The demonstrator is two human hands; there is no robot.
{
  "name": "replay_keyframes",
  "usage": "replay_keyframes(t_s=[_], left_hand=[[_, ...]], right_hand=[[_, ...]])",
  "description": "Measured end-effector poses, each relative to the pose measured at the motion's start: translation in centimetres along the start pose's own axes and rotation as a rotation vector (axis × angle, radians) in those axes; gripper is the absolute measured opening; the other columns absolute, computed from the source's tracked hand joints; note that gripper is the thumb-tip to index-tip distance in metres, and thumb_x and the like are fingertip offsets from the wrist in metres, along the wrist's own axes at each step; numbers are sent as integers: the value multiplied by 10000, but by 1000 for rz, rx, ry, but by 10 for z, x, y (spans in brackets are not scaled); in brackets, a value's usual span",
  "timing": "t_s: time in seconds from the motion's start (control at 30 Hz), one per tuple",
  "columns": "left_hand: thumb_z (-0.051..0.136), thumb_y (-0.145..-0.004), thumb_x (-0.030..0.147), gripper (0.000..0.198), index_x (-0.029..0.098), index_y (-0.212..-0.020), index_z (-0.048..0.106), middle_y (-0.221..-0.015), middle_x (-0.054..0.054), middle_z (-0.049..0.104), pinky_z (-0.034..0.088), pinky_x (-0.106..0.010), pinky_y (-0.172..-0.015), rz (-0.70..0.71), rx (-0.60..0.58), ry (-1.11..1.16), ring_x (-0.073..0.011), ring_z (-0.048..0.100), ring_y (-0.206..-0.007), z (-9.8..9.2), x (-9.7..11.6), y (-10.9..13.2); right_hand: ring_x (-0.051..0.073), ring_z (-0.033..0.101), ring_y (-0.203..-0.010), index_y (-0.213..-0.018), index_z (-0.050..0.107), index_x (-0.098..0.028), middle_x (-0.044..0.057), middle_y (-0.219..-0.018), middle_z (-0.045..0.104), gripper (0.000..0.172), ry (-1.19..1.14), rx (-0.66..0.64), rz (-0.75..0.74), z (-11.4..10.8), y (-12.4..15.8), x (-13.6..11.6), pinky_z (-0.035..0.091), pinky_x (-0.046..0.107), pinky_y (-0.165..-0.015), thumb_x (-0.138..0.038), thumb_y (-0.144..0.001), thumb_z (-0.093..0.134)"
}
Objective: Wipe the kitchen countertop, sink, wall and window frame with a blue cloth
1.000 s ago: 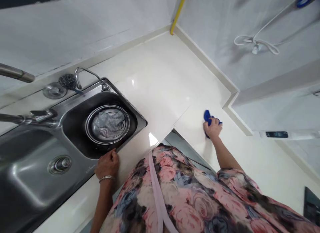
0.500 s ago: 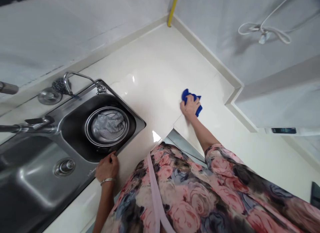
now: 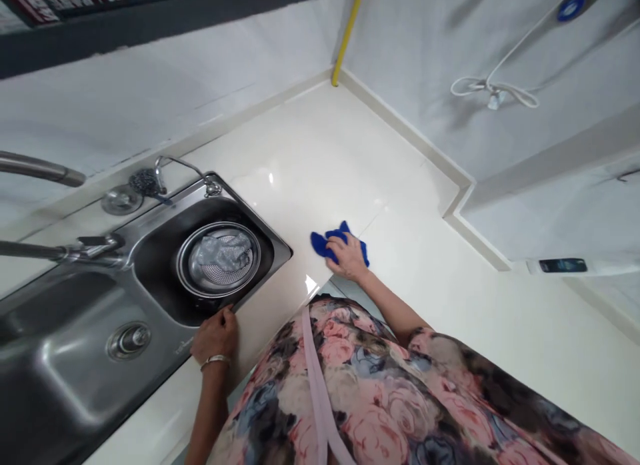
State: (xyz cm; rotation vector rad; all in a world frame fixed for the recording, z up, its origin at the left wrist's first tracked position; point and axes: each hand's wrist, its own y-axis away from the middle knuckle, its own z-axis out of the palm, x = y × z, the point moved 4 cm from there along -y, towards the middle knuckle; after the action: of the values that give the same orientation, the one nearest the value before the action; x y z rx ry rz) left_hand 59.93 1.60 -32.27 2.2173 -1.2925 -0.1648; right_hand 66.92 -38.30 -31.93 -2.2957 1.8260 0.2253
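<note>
My right hand (image 3: pixel 349 257) grips a bunched blue cloth (image 3: pixel 363 250) and presses it on the white countertop (image 3: pixel 300 178), close to the counter's inner corner. Part of the cloth lies hidden under the fingers. At the near edge of the steel sink (image 3: pixel 280 257), my left hand (image 3: pixel 215 335) rests with its fingers curled in; nothing shows in it. Inside the right-hand basin stands a round metal pan with a perforated strainer (image 3: pixel 227 273), and a crumpled grey cloth (image 3: pixel 220 252) lies in it.
A faucet (image 3: pixel 95 252) and a thin curved tap (image 3: pixel 180 164) rise behind the sink, beside a steel wool scrubber (image 3: pixel 144 181). A yellow pipe (image 3: pixel 346 42) runs up at the wall corner. On the right are a tied white cord (image 3: pixel 495 92) and a phone-like dark device (image 3: pixel 563 265).
My right hand has slid the blue cloth left and nearer to me across the countertop. My left hand has stayed at the sink edge. The camera view has tilted up somewhat.
</note>
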Motion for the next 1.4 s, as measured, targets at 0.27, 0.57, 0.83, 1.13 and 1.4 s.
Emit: replay_keyframes(t_s=[0.27, 0.57, 0.83, 1.13, 1.4], left_hand=[[410, -1030, 374, 483, 237, -1343, 753, -1327, -165, 726, 508, -496, -1037, 55, 10, 31, -370, 646, -1258, -1, 1, 2], [438, -1011, 333, 468, 198, -1316, 766, -1288, -160, 747, 488, -444, -1081, 93, 1, 50, -333, 653, -1258, 1, -3, -1], [423, -1000, 318, 460, 205, -1258, 788, -1268, -129, 760, 486, -422, -1089, 113, 29, 61, -305, 669, -1225, 4, -8, -2], [443, -1011, 301, 437, 211, -1263, 788, -1290, -113, 757, 452, -418, -1150, 76, 13, 30, -293, 658, -1261, 2, -8, -1], [433, -1024, 317, 448, 207, -1295, 773, -1275, -139, 755, 494, -428, -1084, 81, -11, 38, -315, 669, -1239, -4, -5, 0]], right_hand=[[416, 395, -1290, -1330, 673, -203, 138, -1460, 579, 483, 153, 145, 649, -44, 37, 149, 343, 556, -1067, -444, -937, 527], [437, 349, -1258, -1463, 567, -135, 240, -1507, 496, 578, 88, 191, 1020, -52, -71, 183, 290, 652, -1010, -417, -963, 498], [475, 323, -1368, -1450, 576, -162, 153, -1554, 510, 565, 91, 186, 609, -11, -196, 96, 262, 653, -1125, -457, -982, 460], [473, 234, -1477, -1449, 598, -186, 95, -1584, 514, 513, -23, 95, 125, 23, -251, -39, 189, 621, -1198, -435, -1013, 491], [400, 298, -1498, -1285, 688, -204, 77, -1476, 619, 377, -121, 58, -215, 26, -171, -82, 225, 549, -1217, -422, -1005, 560]])
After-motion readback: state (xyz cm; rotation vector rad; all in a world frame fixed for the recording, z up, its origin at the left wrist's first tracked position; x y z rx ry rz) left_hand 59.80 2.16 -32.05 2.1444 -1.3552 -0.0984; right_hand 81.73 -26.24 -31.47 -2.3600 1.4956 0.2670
